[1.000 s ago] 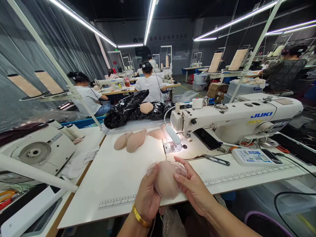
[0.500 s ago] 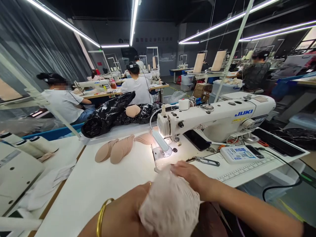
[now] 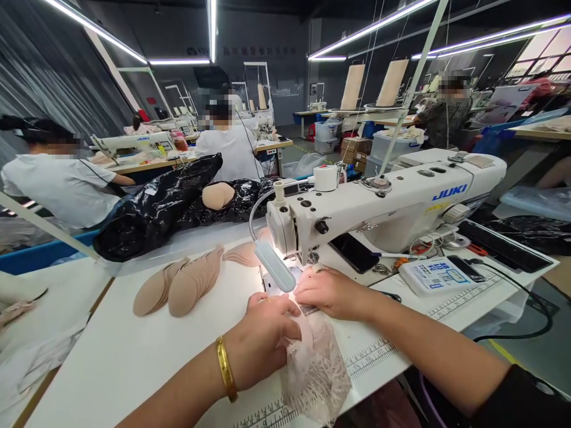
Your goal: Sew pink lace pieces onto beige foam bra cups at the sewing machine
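A pale pink lace piece (image 3: pixel 317 371) hangs over the front edge of the table, its upper end at the sewing machine (image 3: pixel 392 205). My left hand (image 3: pixel 267 333), a gold bangle on its wrist, has its fingers curled on the left side of the lace. Opposite it, my right hand (image 3: pixel 332 292) grips the top of the lace close to the needle area. The white lamp head (image 3: pixel 275 267) hides the needle and part of the stitching plate. Beige oval pads (image 3: pixel 191 288) lie in overlapping stacks left of the machine.
Black plastic bags (image 3: pixel 151 214) line the table's back, with beige pads (image 3: pixel 217 195) on top. A phone (image 3: pixel 354 251) lies under the machine arm, and a white box (image 3: pixel 439 274) sits to the right. Printed rulers (image 3: pixel 375 355) run along the front edge. Other people work beyond.
Both hands have moved forward with the lace, from near my body to the machine. The lace now lies flatter over the table edge. The view has shifted right.
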A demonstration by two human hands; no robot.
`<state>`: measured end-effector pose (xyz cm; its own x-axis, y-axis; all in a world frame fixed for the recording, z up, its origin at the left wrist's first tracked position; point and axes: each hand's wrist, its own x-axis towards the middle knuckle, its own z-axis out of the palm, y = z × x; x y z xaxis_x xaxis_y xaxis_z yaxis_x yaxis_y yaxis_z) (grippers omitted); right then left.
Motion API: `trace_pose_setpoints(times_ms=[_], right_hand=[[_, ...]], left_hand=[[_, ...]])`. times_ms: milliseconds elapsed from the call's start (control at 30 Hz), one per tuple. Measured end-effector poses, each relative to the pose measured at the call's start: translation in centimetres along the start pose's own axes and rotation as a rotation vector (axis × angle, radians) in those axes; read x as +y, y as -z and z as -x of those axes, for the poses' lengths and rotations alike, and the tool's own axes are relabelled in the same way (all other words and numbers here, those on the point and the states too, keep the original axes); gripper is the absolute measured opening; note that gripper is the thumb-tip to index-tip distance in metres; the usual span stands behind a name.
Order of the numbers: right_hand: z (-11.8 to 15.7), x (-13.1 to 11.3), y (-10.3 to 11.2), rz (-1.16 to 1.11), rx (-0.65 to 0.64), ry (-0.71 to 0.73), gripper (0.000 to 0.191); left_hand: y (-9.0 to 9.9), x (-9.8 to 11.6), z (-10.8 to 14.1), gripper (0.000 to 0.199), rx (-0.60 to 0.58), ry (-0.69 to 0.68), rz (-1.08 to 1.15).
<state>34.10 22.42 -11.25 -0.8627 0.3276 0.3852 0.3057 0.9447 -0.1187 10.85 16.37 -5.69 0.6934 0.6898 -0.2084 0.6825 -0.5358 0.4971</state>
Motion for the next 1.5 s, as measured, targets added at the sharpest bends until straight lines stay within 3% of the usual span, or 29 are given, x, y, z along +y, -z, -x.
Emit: trace_pose_setpoints(times_ms=[233,467,767,1100,1333,1500], right_hand=[[0.1,0.5,-0.4,-0.007,-0.024,-0.165,0.032],[-0.2,0.3,0.1,-0.047,-0.035,-0.288,0.038],[-0.2,0.2,0.3,-0.062,-0.053,-0.344,0.041],[0.1,0.5,-0.2,0.011,-0.046,-0.361,0.036],[-0.1,0.4,-0.1,0.015,-0.051,-0.394,0.034],[0.1,0.5,-0.3,0.028,-0.006,-0.401,0.035]], left_hand=[[-2.3,0.7,-1.0,0.038,0.179,0.091,-0.055],[-1.9,1.9,-1.5,0.046,0.203,0.128,-0.025],[-2.4,1.9,-1.9,0.045,0.232,0.119,-0.039],[-1.9,2.0,-1.5,0.049,0.189,0.123,-0.023],[-0.9,0.2,-1.7,0.033,0.148,0.085,-0.038],[0.7,-1.1,-2.0,0.022,0.135,-0.018,-0.102]])
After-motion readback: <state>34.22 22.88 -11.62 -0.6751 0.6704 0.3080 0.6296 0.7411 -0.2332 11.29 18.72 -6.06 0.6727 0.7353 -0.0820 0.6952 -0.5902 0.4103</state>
